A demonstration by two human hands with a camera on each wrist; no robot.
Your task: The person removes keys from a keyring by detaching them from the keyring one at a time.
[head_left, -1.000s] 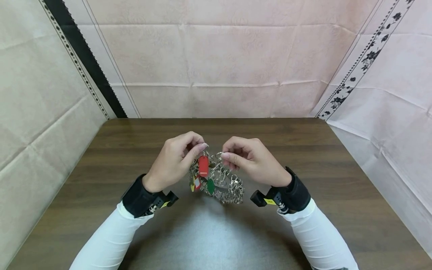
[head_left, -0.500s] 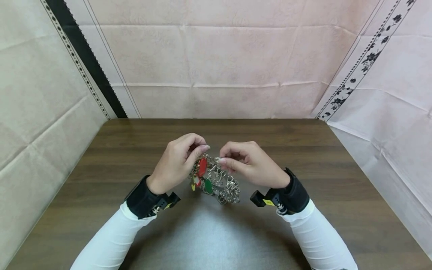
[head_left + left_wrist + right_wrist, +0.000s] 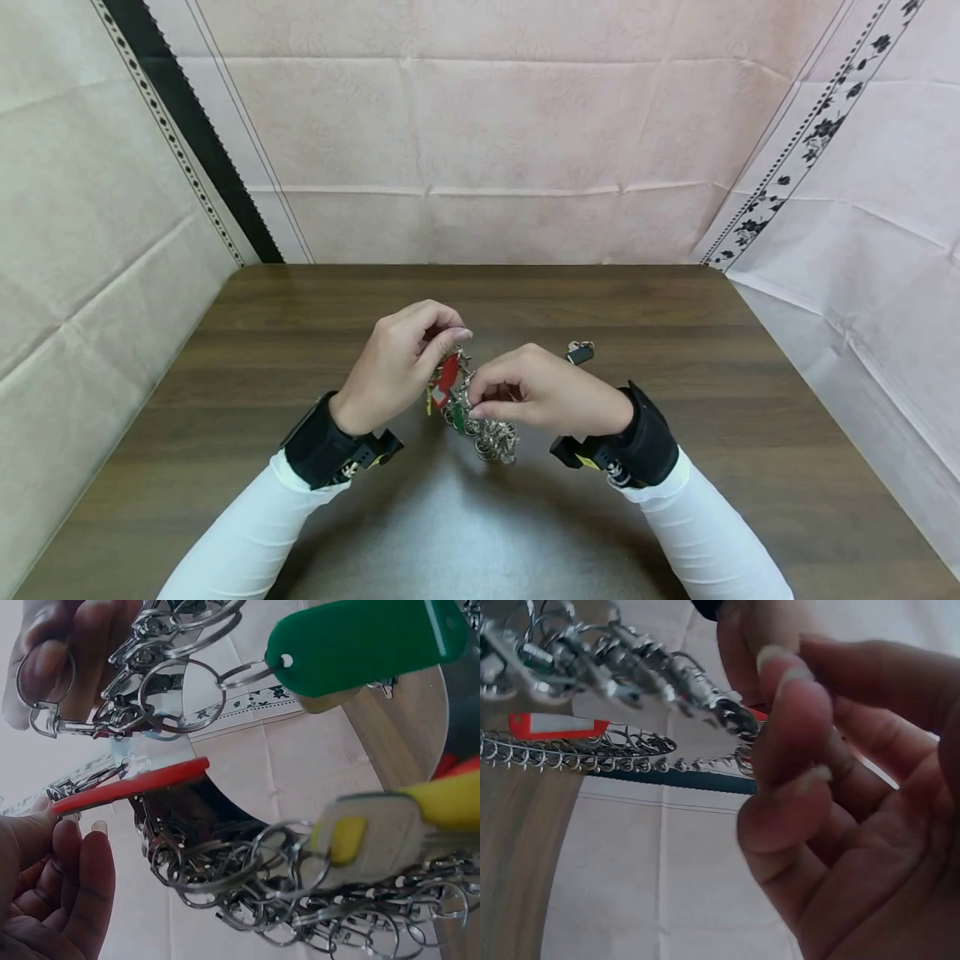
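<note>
The key rings [image 3: 495, 440] are held as a dangling bunch between the left hand [image 3: 405, 358] and the right hand [image 3: 543, 387], above the worktop [image 3: 300, 317]; whether the lowest rings touch it cannot be told. With so many rings and clasps [image 3: 141, 657] crowded together, a snag may well be caused by a tug on one ring, and the bunch could be dropped if a fingertip grip is lost. Silvery rings joined to small clasps are seen, with a red tag [image 3: 447, 372], a green tag [image 3: 360, 649] and a yellow tag [image 3: 454, 799] among them. The bunch is pinched by the left hand near the red tag, and a ring lower down is gripped between the curled fingers and thumb of the right. Beyond the right hand, a dark fob [image 3: 580, 356] is laid on the worktop; pale cloth [image 3: 517, 125] is hung behind.
</note>
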